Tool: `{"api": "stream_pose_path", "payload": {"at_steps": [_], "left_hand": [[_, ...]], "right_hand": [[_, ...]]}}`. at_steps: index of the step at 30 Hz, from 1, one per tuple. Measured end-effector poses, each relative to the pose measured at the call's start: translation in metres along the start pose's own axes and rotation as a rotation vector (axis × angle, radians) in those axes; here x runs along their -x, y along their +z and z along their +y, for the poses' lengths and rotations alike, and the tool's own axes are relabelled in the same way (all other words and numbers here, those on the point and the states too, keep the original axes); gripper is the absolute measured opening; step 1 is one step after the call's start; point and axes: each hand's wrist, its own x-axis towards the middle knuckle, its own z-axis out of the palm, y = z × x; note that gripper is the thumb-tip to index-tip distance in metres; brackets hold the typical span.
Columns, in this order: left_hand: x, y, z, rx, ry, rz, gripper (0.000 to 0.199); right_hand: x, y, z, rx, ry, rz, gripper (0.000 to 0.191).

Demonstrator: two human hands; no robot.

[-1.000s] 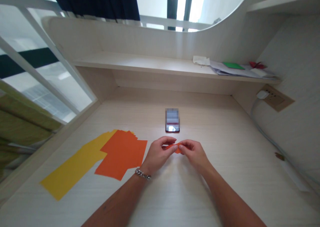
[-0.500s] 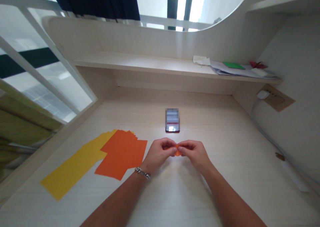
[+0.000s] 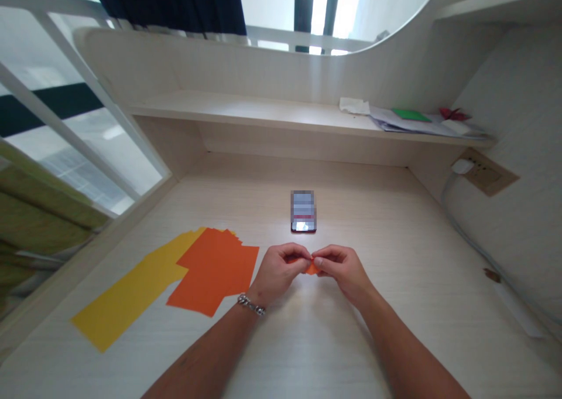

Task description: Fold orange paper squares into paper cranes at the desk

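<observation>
A small folded piece of orange paper (image 3: 312,268) is pinched between my two hands, just above the desk; the fingers cover most of it. My left hand (image 3: 281,270) grips its left side with thumb and fingers, a chain bracelet on the wrist. On the other side, my right hand (image 3: 340,268) pinches the right part between thumb and forefinger. Left of my hands lie overlapping orange paper sheets (image 3: 215,273), partly on top of a spread of yellow paper sheets (image 3: 127,299). Beyond my hands a phone (image 3: 303,211) lies with its screen lit.
A low shelf (image 3: 246,109) runs along the back of the desk. At its right end are papers (image 3: 421,123), a green sheet (image 3: 411,115) and a red folded paper piece (image 3: 454,114). A plug (image 3: 462,166) with a grey cable sits in the right wall's socket.
My right hand's fingers have shifted slightly on the orange paper. My left hand stays nearly still, and the paper sheets and phone lie as before.
</observation>
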Motion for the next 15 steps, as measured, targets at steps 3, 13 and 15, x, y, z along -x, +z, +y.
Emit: {"api": "stream_pose_path", "payload": {"at_steps": [3, 13, 15], "left_hand": [[0.002, -0.001, 0.0014, -0.095, 0.066, -0.013, 0.01], [0.0017, 0.0, -0.0027, -0.017, 0.048, -0.02, 0.014], [0.0015, -0.0005, -0.0038, 0.003, 0.039, -0.032, 0.013]], "right_hand": [[-0.001, -0.0012, 0.0008, -0.008, 0.02, 0.011, 0.024], [-0.0001, -0.0067, 0.0015, 0.221, -0.165, -0.026, 0.023], [0.0011, -0.0071, -0.0006, 0.29, -0.202, -0.019, 0.019]]}}
